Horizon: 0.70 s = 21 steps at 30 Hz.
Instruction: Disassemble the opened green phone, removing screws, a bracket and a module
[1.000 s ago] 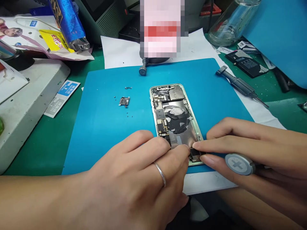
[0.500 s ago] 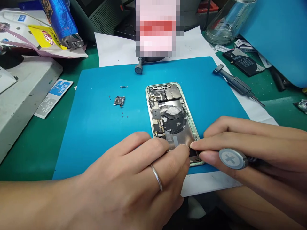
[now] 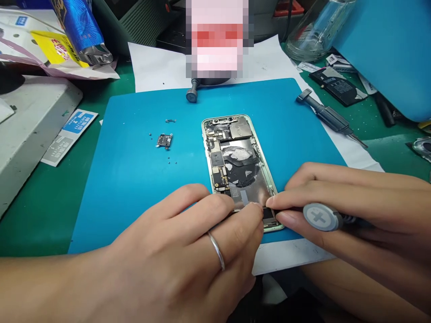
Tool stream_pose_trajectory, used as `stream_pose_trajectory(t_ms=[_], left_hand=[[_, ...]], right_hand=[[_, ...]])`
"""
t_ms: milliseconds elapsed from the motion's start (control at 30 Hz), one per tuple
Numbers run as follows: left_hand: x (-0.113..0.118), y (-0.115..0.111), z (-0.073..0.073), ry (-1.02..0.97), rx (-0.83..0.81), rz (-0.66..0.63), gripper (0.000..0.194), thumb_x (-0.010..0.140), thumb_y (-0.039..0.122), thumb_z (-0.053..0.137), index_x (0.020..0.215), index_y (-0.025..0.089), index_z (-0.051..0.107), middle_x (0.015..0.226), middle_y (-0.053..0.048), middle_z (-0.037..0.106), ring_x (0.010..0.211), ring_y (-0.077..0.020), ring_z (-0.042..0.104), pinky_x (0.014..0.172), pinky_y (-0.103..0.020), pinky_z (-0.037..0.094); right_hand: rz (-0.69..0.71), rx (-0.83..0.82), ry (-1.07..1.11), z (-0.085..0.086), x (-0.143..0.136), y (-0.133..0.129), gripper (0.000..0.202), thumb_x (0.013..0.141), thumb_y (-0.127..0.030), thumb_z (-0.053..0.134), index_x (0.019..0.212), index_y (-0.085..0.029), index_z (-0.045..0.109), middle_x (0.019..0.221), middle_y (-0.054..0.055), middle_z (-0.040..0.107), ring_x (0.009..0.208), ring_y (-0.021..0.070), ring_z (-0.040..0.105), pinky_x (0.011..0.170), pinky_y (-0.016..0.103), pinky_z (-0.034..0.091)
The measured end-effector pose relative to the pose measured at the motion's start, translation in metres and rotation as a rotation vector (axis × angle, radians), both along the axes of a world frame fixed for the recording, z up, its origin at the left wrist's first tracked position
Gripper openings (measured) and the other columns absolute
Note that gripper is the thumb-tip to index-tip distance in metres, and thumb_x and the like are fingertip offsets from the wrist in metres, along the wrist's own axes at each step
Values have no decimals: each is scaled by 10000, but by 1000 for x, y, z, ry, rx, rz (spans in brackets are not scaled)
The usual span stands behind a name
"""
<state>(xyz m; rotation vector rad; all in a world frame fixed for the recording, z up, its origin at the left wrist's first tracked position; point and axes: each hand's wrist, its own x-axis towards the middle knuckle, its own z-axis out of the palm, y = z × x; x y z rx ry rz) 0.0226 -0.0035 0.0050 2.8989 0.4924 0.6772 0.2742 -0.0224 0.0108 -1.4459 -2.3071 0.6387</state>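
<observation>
An opened smartphone [image 3: 242, 168] with a pale green frame lies on the blue mat, its circuit board and metal inner plate exposed. My left hand [image 3: 191, 237], wearing a ring, is curled over the phone's lower left end; its thumb and most fingertips are hidden. My right hand [image 3: 336, 197] has a screwdriver [image 3: 321, 217] lying across its fingers, the grey cap with a cross facing me. Thumb and index finger of that hand come close together at the phone's lower right edge, beside the left index fingertip. Whatever may be between these fingertips is hidden.
Left of the phone on the mat [image 3: 134, 179] lie a small module [image 3: 164, 141], a tiny bracket [image 3: 170, 120] and several screws. Another screwdriver [image 3: 332, 117] rests at the mat's right edge, near a phone battery [image 3: 338, 85]. A glass jar [image 3: 318, 33] stands behind.
The whole view has shifted slightly, so everything appears a little further left. Both hands keep nearly the same position at the phone's lower end.
</observation>
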Motion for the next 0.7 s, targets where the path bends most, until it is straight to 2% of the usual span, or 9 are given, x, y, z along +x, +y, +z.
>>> stream_pose_trajectory(t_ms=[133, 233, 367, 500, 600, 700], left_hand=[[-1, 1, 2, 3, 7, -8, 228, 1027, 162, 594, 1192, 76, 725, 1272, -68, 765, 981, -241, 706, 768, -433, 567], [3, 1, 4, -19, 15, -10, 216, 1015, 151, 592, 1150, 80, 745, 1217, -64, 784, 920, -231, 719, 719, -411, 580], [8, -2, 3, -62, 29, 40, 200, 1009, 157, 582, 982, 113, 775, 999, -43, 801, 734, -194, 683, 570, -381, 547], [6, -4, 0, -33, -73, 101, 239, 1004, 226, 550, 906, 148, 753, 799, -36, 693, 627, -191, 574, 470, -381, 464], [3, -3, 1, -25, -154, 121, 217, 1004, 262, 538, 932, 168, 721, 822, -34, 638, 669, -194, 524, 482, -376, 440], [3, -2, 2, -6, -166, 117, 180, 999, 236, 560, 982, 150, 717, 856, -33, 636, 711, -199, 524, 506, -391, 447]], right_hand=[[-7, 1, 0, 2, -4, 0, 605, 917, -737, 535, 1114, -201, 736, 838, 114, 577, 961, 191, 607, 799, 262, 542], [-14, 4, 0, 4, -4, -2, 615, 916, -745, 526, 1095, -194, 734, 829, 116, 572, 953, 190, 601, 796, 259, 536], [-26, 12, -1, 7, -4, -3, 623, 918, -750, 517, 1075, -186, 731, 820, 119, 568, 946, 189, 595, 793, 255, 530], [-30, 25, 2, 8, -6, -2, 619, 925, -744, 515, 1062, -179, 729, 816, 121, 572, 943, 189, 596, 791, 250, 529], [-22, 26, 8, 6, -3, -2, 592, 937, -716, 526, 1062, -175, 732, 822, 122, 587, 941, 187, 604, 783, 241, 531], [9, 4, -1, 2, 3, -3, 522, 955, -642, 548, 1062, -168, 738, 854, 121, 617, 922, 175, 616, 742, 220, 525]])
